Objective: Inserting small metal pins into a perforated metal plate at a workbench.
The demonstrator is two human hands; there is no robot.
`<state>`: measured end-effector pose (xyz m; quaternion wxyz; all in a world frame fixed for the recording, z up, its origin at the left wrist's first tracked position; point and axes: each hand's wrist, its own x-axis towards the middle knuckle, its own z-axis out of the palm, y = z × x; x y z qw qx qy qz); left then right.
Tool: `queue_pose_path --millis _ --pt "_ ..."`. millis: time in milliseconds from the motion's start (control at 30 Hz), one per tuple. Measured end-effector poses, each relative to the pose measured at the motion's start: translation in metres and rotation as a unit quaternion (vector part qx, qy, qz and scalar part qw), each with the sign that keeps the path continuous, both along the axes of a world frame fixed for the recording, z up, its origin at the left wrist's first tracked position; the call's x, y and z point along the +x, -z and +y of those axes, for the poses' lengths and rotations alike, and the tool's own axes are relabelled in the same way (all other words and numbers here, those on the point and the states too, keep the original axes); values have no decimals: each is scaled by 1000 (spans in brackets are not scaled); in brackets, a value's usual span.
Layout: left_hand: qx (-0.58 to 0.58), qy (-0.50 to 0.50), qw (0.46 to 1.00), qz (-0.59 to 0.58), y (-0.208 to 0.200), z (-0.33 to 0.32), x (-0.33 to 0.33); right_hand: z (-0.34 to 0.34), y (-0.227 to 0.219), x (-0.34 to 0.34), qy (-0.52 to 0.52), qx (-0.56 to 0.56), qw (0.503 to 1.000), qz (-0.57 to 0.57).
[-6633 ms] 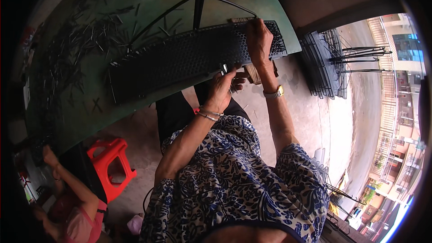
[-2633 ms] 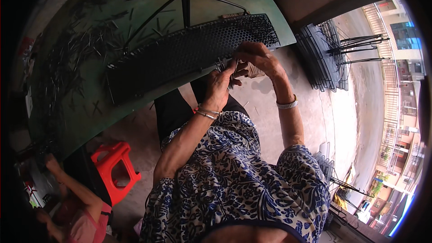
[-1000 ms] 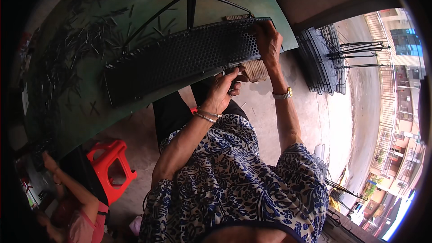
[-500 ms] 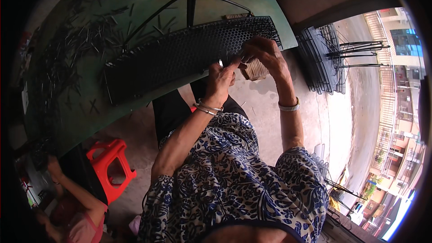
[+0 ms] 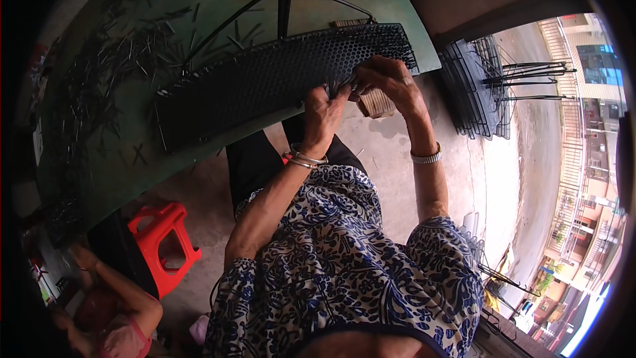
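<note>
A black perforated mesh panel [image 5: 265, 76] with a curved far edge lies across the table's near side, and thin dark prongs line its rim. At its near right edge my left hand [image 5: 322, 119] is closed, fingertips pinched together beside the right hand's. My right hand [image 5: 391, 81], bent at the wrist, is closed too, its thumb and fingers drawn together at the same edge. Something small and dark shows between the fingertips, too small to make out. A black rod stand [image 5: 283, 10] with spread legs rises from behind the panel.
Many thin black strips [image 5: 126, 59] lie scattered over the green table [image 5: 169, 169]. A red plastic stool [image 5: 165, 245] stands at lower left, near another person's arm [image 5: 122, 285]. Stacked black wire racks [image 5: 474, 86] are at right. A brown cardboard piece [image 5: 376, 103] shows below the panel.
My hands stay at the same edge, with only slight finger movement. The reddish thing at the top of the table is now blurred and has shifted. The other person's arm has moved slightly.
</note>
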<state>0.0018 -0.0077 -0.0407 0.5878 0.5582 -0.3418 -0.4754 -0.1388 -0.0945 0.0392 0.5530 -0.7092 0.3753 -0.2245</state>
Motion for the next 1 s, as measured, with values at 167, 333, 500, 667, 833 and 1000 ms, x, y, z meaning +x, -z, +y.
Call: queue_pose_path --millis 167,333,500,667,833,1000 --pt "-18 -15 1000 -20 1 -1 -3 -1 4 0 24 39 999 -1" --pt "-26 -27 999 1 0 0 -3 3 -1 4 24 28 999 -12" --pt "-11 -21 999 -31 -1 3 -1 3 4 3 13 42 998 -35" --pt "33 31 993 -108 -4 6 7 8 -1 6 23 60 998 -27" --pt "41 5 999 -28 -12 7 7 4 2 2 17 16 1000 -15" --pt "97 12 977 187 -23 9 9 -5 6 0 14 -31 999 -34"
